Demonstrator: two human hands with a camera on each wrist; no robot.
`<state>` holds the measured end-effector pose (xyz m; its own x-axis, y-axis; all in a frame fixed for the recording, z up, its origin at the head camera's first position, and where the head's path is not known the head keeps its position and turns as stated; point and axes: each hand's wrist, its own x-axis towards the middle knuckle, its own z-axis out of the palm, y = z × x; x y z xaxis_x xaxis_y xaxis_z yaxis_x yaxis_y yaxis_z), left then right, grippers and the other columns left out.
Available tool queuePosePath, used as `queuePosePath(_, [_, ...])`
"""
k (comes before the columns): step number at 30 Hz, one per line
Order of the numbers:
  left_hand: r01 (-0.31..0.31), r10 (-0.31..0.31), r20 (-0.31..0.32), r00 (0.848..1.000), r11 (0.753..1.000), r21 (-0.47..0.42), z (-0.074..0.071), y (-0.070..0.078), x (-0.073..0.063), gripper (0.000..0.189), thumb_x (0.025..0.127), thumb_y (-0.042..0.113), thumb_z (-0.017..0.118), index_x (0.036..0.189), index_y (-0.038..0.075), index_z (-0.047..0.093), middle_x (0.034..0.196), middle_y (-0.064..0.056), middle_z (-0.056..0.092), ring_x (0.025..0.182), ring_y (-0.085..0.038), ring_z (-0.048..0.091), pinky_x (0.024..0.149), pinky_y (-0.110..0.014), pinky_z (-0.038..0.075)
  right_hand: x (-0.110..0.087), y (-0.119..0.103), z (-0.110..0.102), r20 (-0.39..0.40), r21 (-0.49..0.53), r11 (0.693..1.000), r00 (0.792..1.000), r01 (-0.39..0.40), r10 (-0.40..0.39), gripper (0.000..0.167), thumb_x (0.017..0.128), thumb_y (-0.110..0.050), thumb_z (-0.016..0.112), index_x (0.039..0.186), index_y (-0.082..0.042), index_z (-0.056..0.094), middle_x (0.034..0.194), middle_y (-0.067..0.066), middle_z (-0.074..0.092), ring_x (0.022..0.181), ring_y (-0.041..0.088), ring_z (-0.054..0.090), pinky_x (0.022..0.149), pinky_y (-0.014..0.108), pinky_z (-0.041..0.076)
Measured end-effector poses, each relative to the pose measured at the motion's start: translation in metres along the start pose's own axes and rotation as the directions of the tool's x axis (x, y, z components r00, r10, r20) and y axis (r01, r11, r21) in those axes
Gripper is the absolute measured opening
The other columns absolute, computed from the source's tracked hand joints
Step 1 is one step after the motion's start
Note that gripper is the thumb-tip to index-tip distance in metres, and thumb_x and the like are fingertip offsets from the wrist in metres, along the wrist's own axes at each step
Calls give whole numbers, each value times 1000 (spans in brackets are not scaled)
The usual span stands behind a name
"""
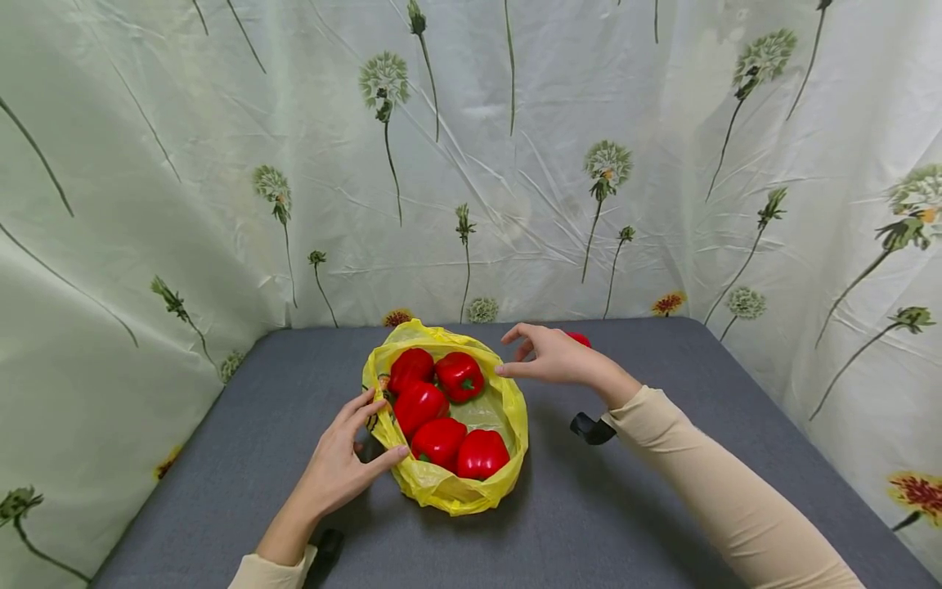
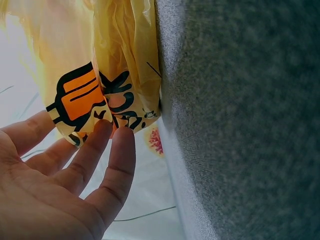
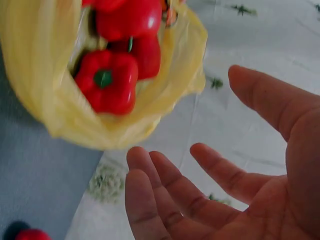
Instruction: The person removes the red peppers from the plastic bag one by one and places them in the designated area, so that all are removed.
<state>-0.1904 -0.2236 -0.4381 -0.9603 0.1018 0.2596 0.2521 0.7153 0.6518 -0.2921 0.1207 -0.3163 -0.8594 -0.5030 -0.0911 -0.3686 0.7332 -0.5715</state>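
Note:
A yellow plastic bag point(image 1: 518, 409) stands on the grey table, its mouth spread wide. Inside lie several red bell peppers, among them one with a green stem point(image 1: 459, 376) at the back and another point(image 1: 482, 455) at the front. My left hand point(image 1: 342, 462) rests its extended fingertips against the bag's left side; in the left wrist view they touch the black and orange print point(image 2: 80, 95). Beside the right rim, my right hand point(image 1: 552, 356) hovers with fingers loosely bent and nothing between them. Another red pepper point(image 1: 579, 338) is partly hidden behind it.
The grey table point(image 1: 603, 507) reaches back to a white curtain point(image 1: 515, 204) with dandelion print, which also hangs along both sides. Black wrist camera pieces show under the right forearm point(image 1: 592, 428) and by the left cuff point(image 1: 327, 550).

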Motion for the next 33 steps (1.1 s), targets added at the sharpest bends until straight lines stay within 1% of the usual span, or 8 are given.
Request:
queuePosePath(7, [7,-7,7,1000,1000,-3,-1,0,-2,78,91,52,82,153,11,59,170,-13,40,147,-43,50,87,-45,61,0,-19,14,130,18,997,989,73,-75,59,98,-42,77,144,-10,60,138,20,69,113,27,72,93,40,63])
queuePosePath(11, [18,-18,16,1000,1000,-1,0,0,-4,78,90,52,82,153,11,59,170,-14,40,147,-44,50,86,-44,61,1,-27,27,207,20,996,974,85,-87,55,95,-42,79,140,-15,62,136,15,69,112,24,71,94,38,62])
queuePosePath(14, [14,-14,14,1000,1000,2,0,0,-3,78,91,52,82,153,11,59,170,-14,40,147,-43,50,86,-44,61,1,-32,33,242,20,995,965,98,-100,53,95,-41,81,138,-17,63,133,11,70,116,24,69,95,38,60])
queuePosePath(18, [4,-4,10,1000,1000,5,0,0,-1,79,90,52,82,154,11,59,171,-13,40,147,-43,50,86,-44,61,1,-36,39,286,20,993,951,117,-117,52,94,-38,82,137,-15,65,134,13,70,123,26,66,95,37,60])
queuePosePath(21, [-2,2,10,1000,1000,3,0,1,0,80,90,52,83,154,11,58,170,-13,40,147,-43,50,86,-44,61,1,-39,42,323,9,994,941,107,-104,53,93,-37,83,137,-15,64,135,14,69,120,24,65,94,36,59])
queuePosePath(26, [-6,6,10,1000,1000,6,1,0,0,80,90,53,83,153,9,59,170,-14,41,148,-44,49,87,-46,62,0,-40,47,371,-32,997,927,66,-50,56,91,-37,86,138,-16,64,128,9,69,110,16,62,89,33,59])
queuePosePath(30, [-2,2,13,1000,1000,10,1,1,0,81,90,53,83,154,9,58,170,-14,40,148,-44,49,87,-46,62,0,-40,49,402,-57,997,915,53,-26,59,89,-37,88,138,-17,64,128,6,68,109,14,61,87,31,58])
queuePosePath(33, [-1,1,16,1000,1000,10,1,1,0,81,90,53,83,154,10,58,170,-14,40,148,-44,49,87,-45,62,0,-41,50,418,-66,997,908,46,-15,61,87,-37,90,139,-19,63,132,7,67,113,15,61,91,32,58])
